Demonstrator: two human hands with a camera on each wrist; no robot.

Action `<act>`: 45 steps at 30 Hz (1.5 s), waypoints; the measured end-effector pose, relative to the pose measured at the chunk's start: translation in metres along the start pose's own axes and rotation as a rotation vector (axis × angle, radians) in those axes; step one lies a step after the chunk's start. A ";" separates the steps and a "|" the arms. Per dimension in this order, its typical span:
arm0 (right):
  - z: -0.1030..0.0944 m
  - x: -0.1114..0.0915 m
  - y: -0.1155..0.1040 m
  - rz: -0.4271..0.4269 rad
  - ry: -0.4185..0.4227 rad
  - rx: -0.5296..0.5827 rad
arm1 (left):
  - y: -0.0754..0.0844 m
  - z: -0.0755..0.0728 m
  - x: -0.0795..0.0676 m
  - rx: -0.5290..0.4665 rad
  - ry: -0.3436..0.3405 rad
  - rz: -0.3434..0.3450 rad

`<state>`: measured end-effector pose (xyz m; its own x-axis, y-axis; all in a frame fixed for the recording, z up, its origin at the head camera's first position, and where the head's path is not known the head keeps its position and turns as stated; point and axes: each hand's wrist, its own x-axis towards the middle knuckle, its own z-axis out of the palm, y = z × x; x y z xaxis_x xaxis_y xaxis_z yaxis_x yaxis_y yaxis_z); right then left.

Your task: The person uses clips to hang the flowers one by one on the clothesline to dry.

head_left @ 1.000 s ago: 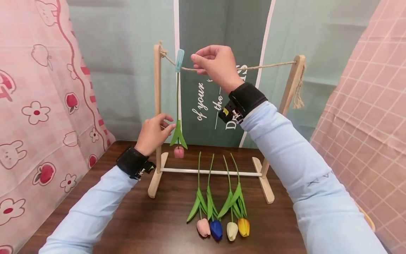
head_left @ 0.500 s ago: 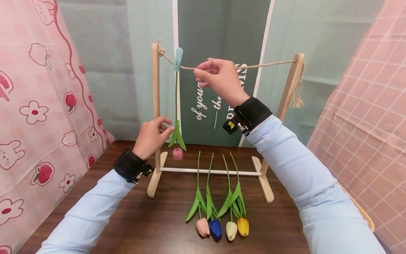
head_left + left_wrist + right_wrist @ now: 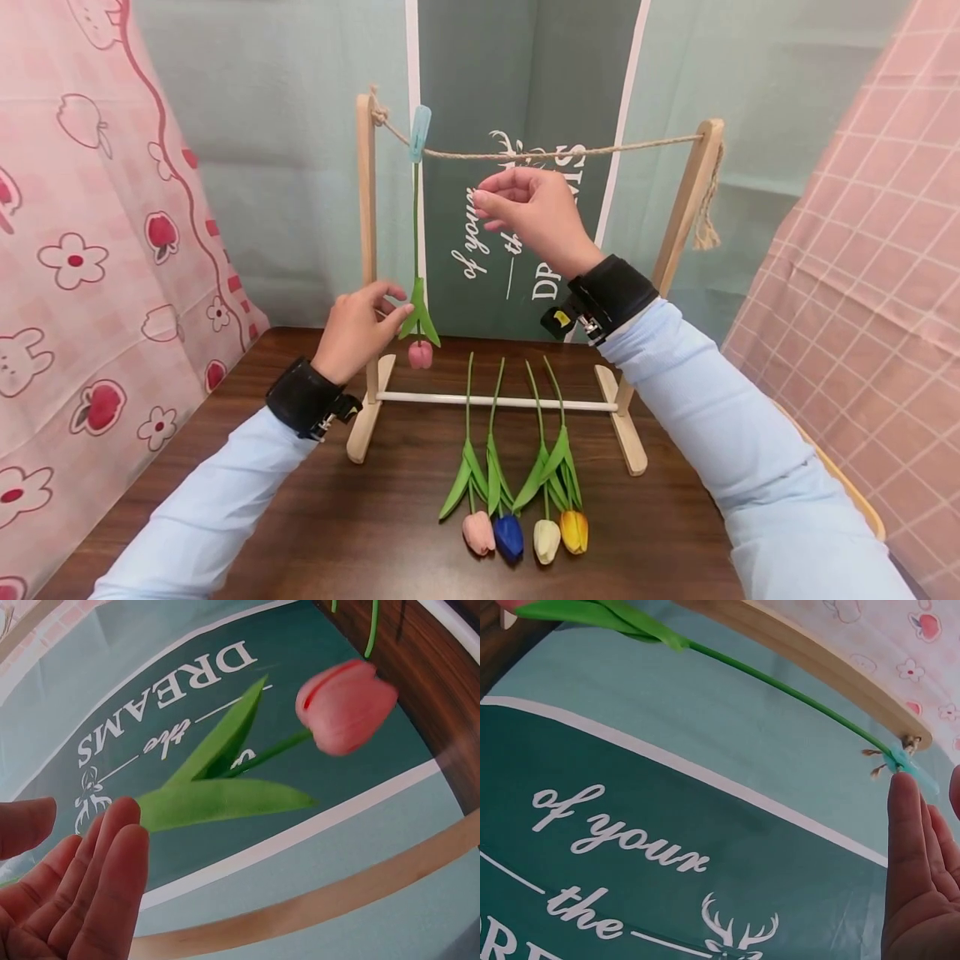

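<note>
A pink tulip (image 3: pixel 421 355) hangs head down from a twine line (image 3: pixel 600 151), its stem end held by a light blue clothespin (image 3: pixel 420 133). Beside its green leaves is my left hand (image 3: pixel 360 327), fingers loosely bent. In the left wrist view the thumb stands apart from the fingers (image 3: pixel 112 877) with nothing between them; whether a fingertip touches a leaf I cannot tell. Below the line and right of the clothespin, my right hand (image 3: pixel 536 212) is in the air. The right wrist view shows its fingers (image 3: pixel 911 847) extended and holding nothing.
A wooden frame with a left post (image 3: pixel 367 242), a right post (image 3: pixel 686 204) and a white bottom bar (image 3: pixel 442 401) carries the line. On the dark table (image 3: pixel 300 517) lie a pale pink tulip (image 3: pixel 478 533), a blue tulip (image 3: pixel 508 537), a white tulip (image 3: pixel 547 542) and a yellow tulip (image 3: pixel 574 532).
My right hand has come down and slightly right, from beside the clothespin to below the line. My left hand has hardly moved, and the pink tulip still hangs from the clothespin.
</note>
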<state>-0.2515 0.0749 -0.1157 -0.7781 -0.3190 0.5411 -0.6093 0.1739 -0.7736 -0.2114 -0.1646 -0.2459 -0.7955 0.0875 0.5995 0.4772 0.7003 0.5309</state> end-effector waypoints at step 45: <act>-0.039 -0.086 0.060 0.067 0.017 -0.012 | 0.005 0.014 -0.039 -0.029 -0.086 0.005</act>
<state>-0.2276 0.1496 -0.1957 -0.8196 -0.2901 0.4940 -0.5575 0.2055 -0.8043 -0.1834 -0.1544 -0.2746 -0.8217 0.1521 0.5493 0.4906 0.6793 0.5457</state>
